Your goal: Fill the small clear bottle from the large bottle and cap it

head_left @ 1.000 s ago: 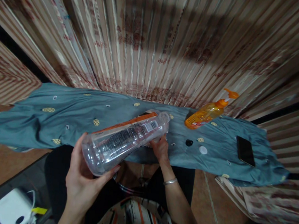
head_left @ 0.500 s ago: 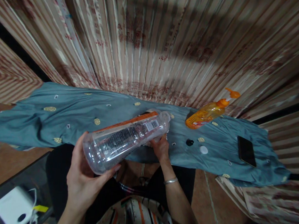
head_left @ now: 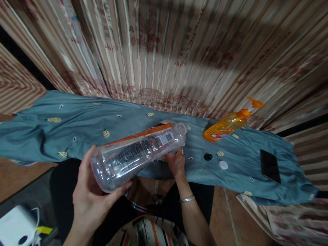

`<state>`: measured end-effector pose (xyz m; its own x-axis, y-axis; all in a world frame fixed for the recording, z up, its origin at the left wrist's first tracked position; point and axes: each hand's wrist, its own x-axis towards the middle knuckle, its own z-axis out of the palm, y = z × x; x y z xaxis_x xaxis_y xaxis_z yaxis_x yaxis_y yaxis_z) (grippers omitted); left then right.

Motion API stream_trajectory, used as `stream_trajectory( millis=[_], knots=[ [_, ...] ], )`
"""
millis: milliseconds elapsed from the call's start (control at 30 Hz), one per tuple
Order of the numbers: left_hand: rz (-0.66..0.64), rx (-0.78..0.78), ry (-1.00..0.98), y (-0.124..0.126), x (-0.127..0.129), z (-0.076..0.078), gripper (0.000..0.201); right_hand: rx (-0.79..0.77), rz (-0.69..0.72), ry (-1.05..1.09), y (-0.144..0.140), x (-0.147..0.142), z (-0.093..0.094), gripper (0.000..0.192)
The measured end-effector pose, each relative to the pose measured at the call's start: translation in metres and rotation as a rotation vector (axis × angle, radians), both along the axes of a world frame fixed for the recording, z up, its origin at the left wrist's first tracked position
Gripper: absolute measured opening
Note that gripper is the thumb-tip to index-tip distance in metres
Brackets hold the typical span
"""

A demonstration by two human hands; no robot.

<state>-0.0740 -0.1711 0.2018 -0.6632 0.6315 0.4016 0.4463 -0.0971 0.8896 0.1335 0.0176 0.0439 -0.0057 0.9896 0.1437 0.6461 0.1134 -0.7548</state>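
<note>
A clear plastic bottle (head_left: pixel 137 163) slants between two hands: the left hand (head_left: pixel 91 201) is wrapped around its base, and the right hand (head_left: pixel 176 162) is under the neck end, fingers partly hidden, so its grip cannot be told. The label (head_left: pixel 133 151) has an orange edge, a barcode (head_left: pixel 167 138) and dark print too blurred to read. An orange pump bottle (head_left: pixel 223 127) and a black phone (head_left: pixel 269 165) rest rightward on a teal, yellow-patterned cloth (head_left: pixel 86 122), before a striped curtain (head_left: pixel 162 77).
</note>
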Motion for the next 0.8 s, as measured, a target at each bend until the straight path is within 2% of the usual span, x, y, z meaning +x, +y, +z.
stream_trajectory(
  millis=[100,200,367,600,800],
  knots=[
    [0.016,0.017,-0.018,0.001,-0.002,0.001,0.118,0.009,-0.002,-0.005,0.0,0.0,-0.002,0.066],
    [-0.027,-0.055,-0.048,0.0,0.001,0.007,0.121,0.014,-0.007,-0.005,0.0,0.0,-0.003,0.065],
    [0.034,-0.062,-0.181,-0.002,0.014,0.017,0.118,0.032,-0.004,0.013,0.0,0.002,-0.003,0.067],
    [0.033,-0.052,-0.195,-0.001,0.016,0.013,0.113,-0.001,-0.02,-0.021,0.0,-0.001,0.004,0.066],
    [0.037,-0.066,-0.201,-0.001,0.017,0.013,0.114,-0.017,-0.024,-0.032,-0.001,-0.001,0.001,0.07]
  ],
)
